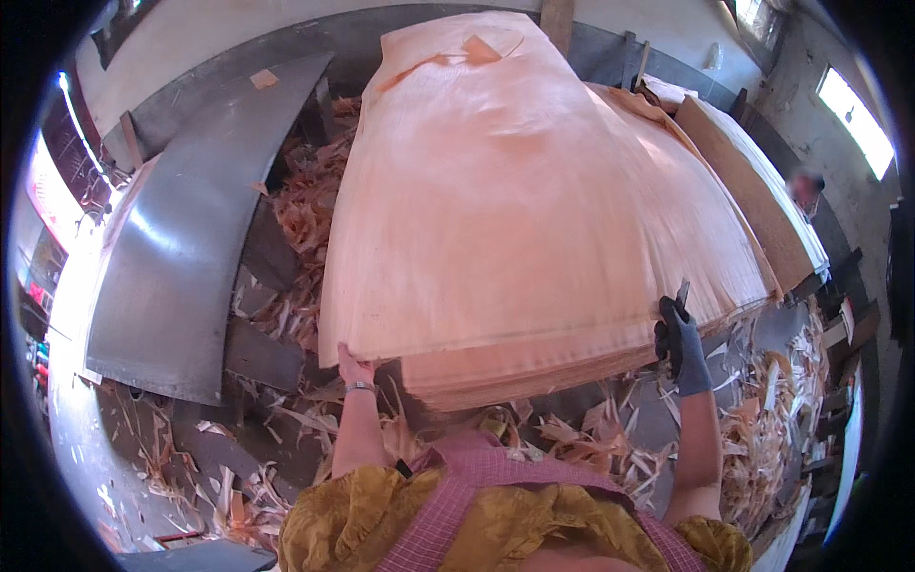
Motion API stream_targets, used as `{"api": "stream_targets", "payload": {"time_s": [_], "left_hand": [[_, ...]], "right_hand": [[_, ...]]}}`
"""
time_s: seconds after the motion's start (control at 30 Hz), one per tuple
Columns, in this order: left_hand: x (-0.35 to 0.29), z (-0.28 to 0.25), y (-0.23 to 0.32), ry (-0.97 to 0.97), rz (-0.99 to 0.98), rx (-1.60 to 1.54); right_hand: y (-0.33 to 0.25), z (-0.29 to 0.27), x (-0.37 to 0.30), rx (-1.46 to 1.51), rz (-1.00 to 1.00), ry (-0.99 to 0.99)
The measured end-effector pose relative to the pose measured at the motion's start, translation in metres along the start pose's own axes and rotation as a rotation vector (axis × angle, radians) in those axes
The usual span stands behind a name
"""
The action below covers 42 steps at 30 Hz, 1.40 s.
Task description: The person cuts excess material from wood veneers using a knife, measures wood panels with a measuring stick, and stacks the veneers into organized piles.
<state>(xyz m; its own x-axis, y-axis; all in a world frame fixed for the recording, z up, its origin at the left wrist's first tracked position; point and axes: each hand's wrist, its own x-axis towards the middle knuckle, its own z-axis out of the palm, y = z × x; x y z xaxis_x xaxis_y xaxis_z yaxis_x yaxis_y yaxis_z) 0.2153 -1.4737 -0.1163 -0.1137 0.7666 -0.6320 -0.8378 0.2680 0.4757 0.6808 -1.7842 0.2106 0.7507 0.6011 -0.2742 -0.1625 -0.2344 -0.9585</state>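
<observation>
As left fingers (pixel 351 361) pinch its near-left corner, the veneer sheet (pixel 496 210) runs lengthwise away; right fingers (pixel 675 326) clasp a flat tool (pixel 683 290).

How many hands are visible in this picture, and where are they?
2. The bare left hand holds the near left corner of the pale wood sheet; the gloved right hand, holding a flat tool, is by its near right side. Others may be hidden.
</observation>
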Motion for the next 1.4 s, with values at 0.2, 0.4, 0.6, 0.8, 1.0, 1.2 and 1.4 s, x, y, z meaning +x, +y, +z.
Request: {"api": "stream_targets", "payload": {"time_s": [0.2, 0.4, 0.6, 0.8, 1.0, 1.2, 1.4], "left_hand": [[-0.048, 0.06, -0.045, -0.025, 0.078, 0.054], [-0.115, 0.113, -0.097, -0.077, 0.133, 0.214], [-0.166, 0.159, -0.169, -0.044, 0.173, 0.068], [-0.153, 0.167, -0.205, -0.013, 0.239, 0.134], [-0.13, 0.161, -0.225, -0.074, 0.214, 0.176], [-0.123, 0.132, -0.245, -0.121, 0.203, 0.089], [-0.128, 0.105, -0.226, -0.029, 0.292, 0.032]], "right_hand": [[-0.022, -0.11, 0.101, -0.139, -0.029, 0.085], [-0.028, -0.214, 0.187, -0.201, -0.082, 0.037], [-0.025, -0.298, 0.261, -0.26, -0.103, 0.026], [-0.01, -0.337, 0.317, -0.3, -0.142, -0.003], [0.019, -0.341, 0.347, -0.375, -0.137, 0.035], [0.091, -0.352, 0.356, -0.517, -0.139, 0.149], [0.159, -0.342, 0.368, -0.732, -0.263, 0.128]]}}
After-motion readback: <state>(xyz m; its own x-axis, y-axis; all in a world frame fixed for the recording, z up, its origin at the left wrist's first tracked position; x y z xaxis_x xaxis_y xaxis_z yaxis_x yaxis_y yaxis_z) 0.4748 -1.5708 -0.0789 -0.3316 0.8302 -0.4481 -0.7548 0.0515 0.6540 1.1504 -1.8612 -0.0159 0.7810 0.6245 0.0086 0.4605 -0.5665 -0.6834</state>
